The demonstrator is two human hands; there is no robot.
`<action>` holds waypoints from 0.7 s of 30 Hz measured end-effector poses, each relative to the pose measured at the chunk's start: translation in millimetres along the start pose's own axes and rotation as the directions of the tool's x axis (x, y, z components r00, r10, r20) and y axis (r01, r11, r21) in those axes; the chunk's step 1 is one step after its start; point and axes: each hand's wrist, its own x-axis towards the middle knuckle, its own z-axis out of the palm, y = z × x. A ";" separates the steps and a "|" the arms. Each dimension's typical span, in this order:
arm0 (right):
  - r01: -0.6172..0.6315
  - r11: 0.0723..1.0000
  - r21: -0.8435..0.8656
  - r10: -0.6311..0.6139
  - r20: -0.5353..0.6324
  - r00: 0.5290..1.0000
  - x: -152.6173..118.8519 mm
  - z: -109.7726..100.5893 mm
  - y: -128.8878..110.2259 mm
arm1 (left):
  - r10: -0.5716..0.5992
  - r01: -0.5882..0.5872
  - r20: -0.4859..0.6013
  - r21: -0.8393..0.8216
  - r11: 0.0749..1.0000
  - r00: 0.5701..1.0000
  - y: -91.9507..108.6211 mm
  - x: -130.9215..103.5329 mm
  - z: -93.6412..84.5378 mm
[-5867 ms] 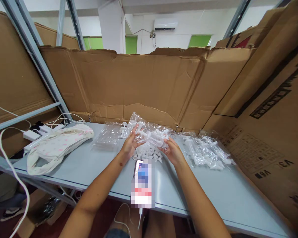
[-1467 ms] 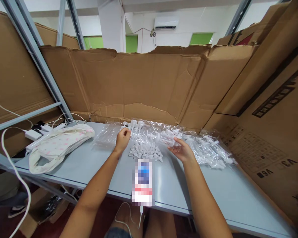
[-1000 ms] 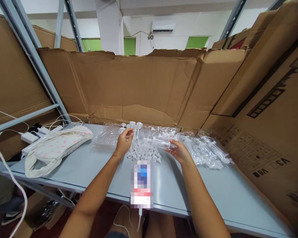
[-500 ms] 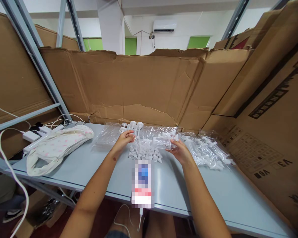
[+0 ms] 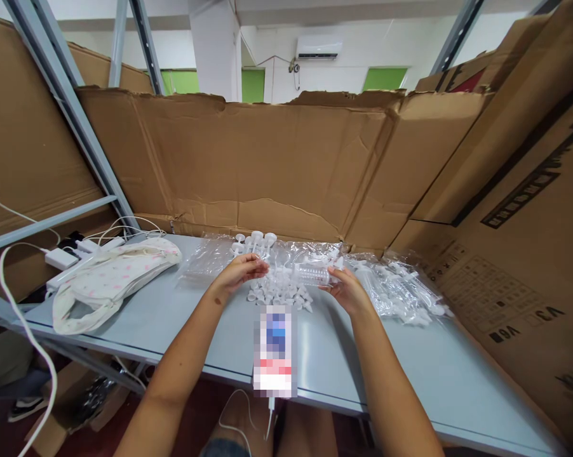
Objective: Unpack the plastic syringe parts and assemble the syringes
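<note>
My right hand (image 5: 346,289) grips the right end of a clear ribbed plastic tube (image 5: 312,274), which lies level above the table. Left of it, my left hand (image 5: 243,271) is held over the edge of a pile of small white plastic pieces (image 5: 281,293); its fingers are bent together, and what they hold, if anything, is too small to make out. Behind my left hand stand several white plungers with round ends (image 5: 256,238). Clear plastic bags (image 5: 203,263) lie to the left of them.
Filled clear bags (image 5: 405,292) lie right of my right hand. A phone-like object (image 5: 274,352), blurred out, sits at the front edge with a cable. On the left are a white cloth item (image 5: 119,279) and a power strip (image 5: 72,270). Cardboard (image 5: 258,158) walls the back.
My left hand has moved slightly right and down, toward the white pieces. The right hand and the tube have hardly moved.
</note>
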 end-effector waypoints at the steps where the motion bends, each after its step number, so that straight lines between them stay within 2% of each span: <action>1: 0.000 1.000 0.004 0.000 -0.001 1.000 0.1 0.2 -0.1 | 0.012 -0.011 0.016 -0.023 1.000 1.000 0.2 -0.3 -1.1; 8: -0.023 0.997 0.068 0.025 -0.026 0.999 1.3 -0.7 -2.8 | 0.098 -0.096 0.011 -0.122 0.988 0.995 5.6 -2.6 -3.7; 11: -0.024 0.997 0.079 0.027 -0.031 0.999 1.0 -2.0 -4.1 | 0.028 -0.028 0.055 0.000 1.000 0.998 6.9 -4.7 -1.3; 15: -0.023 0.999 0.038 0.021 0.044 0.999 -0.8 -1.8 -4.0 | -0.070 0.038 0.160 0.197 0.980 0.985 4.3 -5.6 -0.5; 18: -0.010 1.000 0.012 0.009 0.077 0.997 -2.3 -0.8 -3.7 | -0.039 -0.033 0.237 0.292 0.956 0.971 2.3 -5.0 0.0; 21: -0.016 1.000 -0.007 0.017 0.085 0.996 -3.5 -0.3 -4.0 | 0.033 -0.127 0.253 0.365 0.922 0.967 2.5 -5.3 2.9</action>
